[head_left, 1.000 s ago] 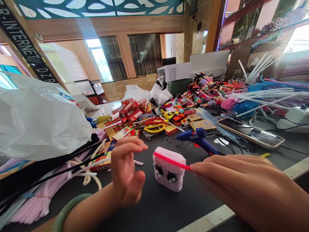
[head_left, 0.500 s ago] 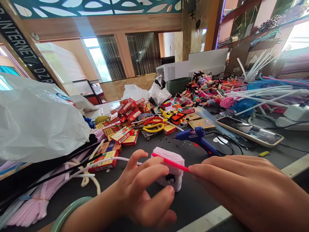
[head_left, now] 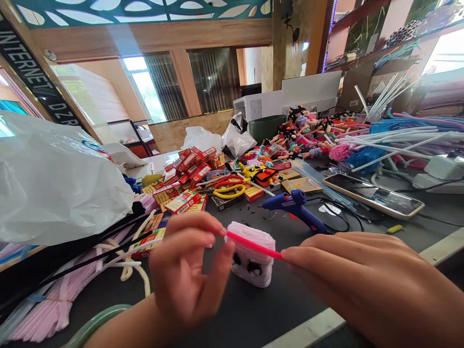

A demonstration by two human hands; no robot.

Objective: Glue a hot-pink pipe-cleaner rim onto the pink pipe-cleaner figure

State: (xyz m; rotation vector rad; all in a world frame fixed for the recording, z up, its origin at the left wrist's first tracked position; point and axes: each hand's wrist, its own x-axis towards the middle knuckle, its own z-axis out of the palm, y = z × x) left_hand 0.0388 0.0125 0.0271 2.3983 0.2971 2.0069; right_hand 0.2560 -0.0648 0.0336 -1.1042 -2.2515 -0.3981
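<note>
A short hot-pink pipe cleaner (head_left: 253,244) stretches level between my two hands. My right hand (head_left: 366,275) pinches its right end, fingers laid together. At the left end, the index finger and thumb of my left hand (head_left: 190,266) close about the tip, the other fingers loosely curled. Just behind the strip stands a pale pink fuzzy block (head_left: 258,275) with black curled marks on its front; the strip crosses in front of its upper part. Beyond it on the dark table lies a blue glue gun (head_left: 295,208), nozzle to the left.
Small red boxes (head_left: 184,200) are heaped behind my left hand, with yellow-handled pliers (head_left: 230,192) beside them. A phone (head_left: 373,195) lies at right. Pink pipe cleaners (head_left: 47,309) and a white plastic bag (head_left: 61,183) fill the left side. Fuzzy dolls (head_left: 308,130) are piled farther back.
My left hand has drawn back to the left, from across the block's front to the strip's left end. More of the block's black marks show. My right hand has hardly moved.
</note>
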